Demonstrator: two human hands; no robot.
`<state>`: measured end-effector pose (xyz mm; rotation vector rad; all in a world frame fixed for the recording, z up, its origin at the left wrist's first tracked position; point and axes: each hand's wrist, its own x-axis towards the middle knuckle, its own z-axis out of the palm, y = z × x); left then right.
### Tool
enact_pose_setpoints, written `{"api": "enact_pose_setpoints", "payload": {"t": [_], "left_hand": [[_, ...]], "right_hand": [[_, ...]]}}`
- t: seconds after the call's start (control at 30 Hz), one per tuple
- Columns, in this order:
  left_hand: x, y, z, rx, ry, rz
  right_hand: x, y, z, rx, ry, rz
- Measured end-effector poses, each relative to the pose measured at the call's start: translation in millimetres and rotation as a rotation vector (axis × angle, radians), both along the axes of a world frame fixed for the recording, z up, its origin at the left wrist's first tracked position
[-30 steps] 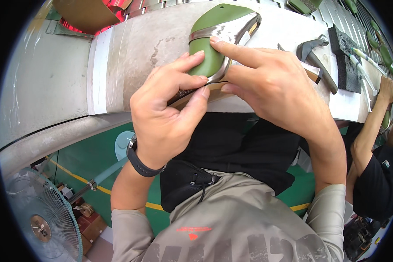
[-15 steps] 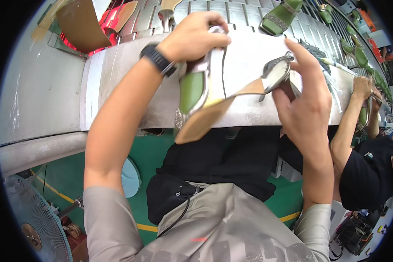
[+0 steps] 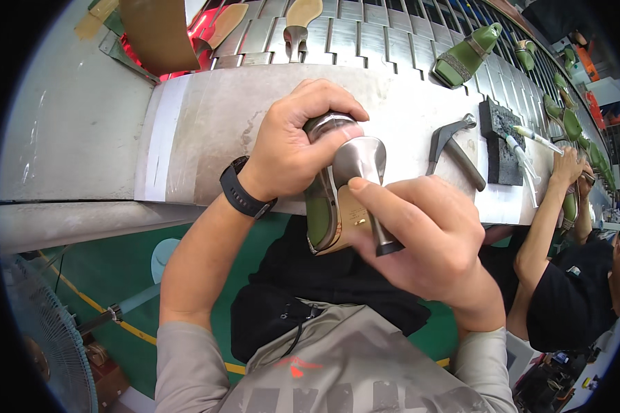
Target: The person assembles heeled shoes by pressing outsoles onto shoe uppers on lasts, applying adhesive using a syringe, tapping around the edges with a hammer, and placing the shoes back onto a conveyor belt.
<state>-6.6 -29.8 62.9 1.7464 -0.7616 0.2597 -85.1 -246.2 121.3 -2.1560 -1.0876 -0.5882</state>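
Note:
My left hand [image 3: 293, 138] is wrapped round the heel end of a green shoe [image 3: 318, 215] built on a shoe last [image 3: 329, 124], toe pointing toward me. My right hand [image 3: 427, 234] grips a tan sole [image 3: 353, 212] that bears a metallic high heel [image 3: 360, 160]. The sole lies along the shoe's underside, and the heel's narrow dark tip points toward me. My right index fingertip presses near the heel's broad base. The right hand hides part of the sole. Beyond my right hand a hammer [image 3: 448, 144] rests on the pale work ledge [image 3: 220, 131].
A dark block [image 3: 499, 141] with several white tubes [image 3: 530, 155] lies right of the hammer. On the slatted conveyor [image 3: 365, 41] stand a green shoe [image 3: 467, 56] and a heeled sole [image 3: 303, 15]. A red-lit box [image 3: 203, 38] is far left, a fan [image 3: 38, 337] lower left, a co-worker [image 3: 572, 275] right.
The heeled sole has come from beside the shoe to lie along its underside, its heel turned toward me. Both hands have moved nearer and closer together. The hammer now shows more fully.

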Motion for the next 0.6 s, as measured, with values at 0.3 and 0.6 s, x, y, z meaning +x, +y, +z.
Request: {"api": "enact_pose_setpoints", "payload": {"t": [0.3,0.6], "left_hand": [[3,-8,-2,-0.198,0.149,0.006],[3,-9,-4,-0.166,0.119,0.007]], "right_hand": [[24,16,-28,0.136,-0.183,-0.038],[20,17,-28,0.142,-0.074,-0.058]]}}
